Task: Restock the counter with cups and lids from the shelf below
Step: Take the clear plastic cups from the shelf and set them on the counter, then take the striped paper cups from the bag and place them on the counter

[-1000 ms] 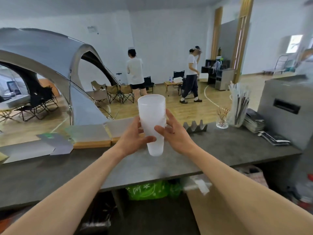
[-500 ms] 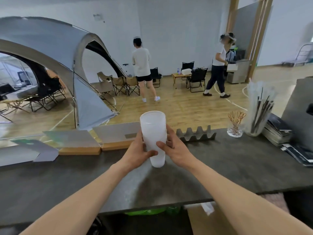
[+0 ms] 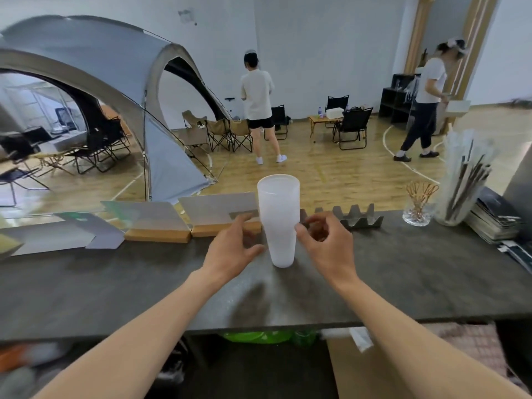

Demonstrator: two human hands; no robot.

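A stack of frosted white plastic cups [image 3: 279, 223] stands upright on the dark grey counter [image 3: 144, 283], near its middle. My left hand [image 3: 233, 249] hovers just left of the stack with fingers spread, the thumb close to the cups. On the stack's right my right hand [image 3: 328, 243] is open, fingertips a little off the cups. Neither hand grips the stack. No lids are in view.
Behind the stack lie a metal cup-holder tray [image 3: 357, 217] and flat signs on wooden bases [image 3: 201, 217]. At the right stand a glass of stirrers [image 3: 417, 208], a jar of straws [image 3: 460, 191] and stacked booklets [image 3: 495, 220]. Green bags [image 3: 259, 336] and a cardboard box [image 3: 388, 370] sit under the counter. Two people stand beyond.
Both hands lowered the cup stack onto the counter and let go; the fingers have opened and drawn slightly apart from it.
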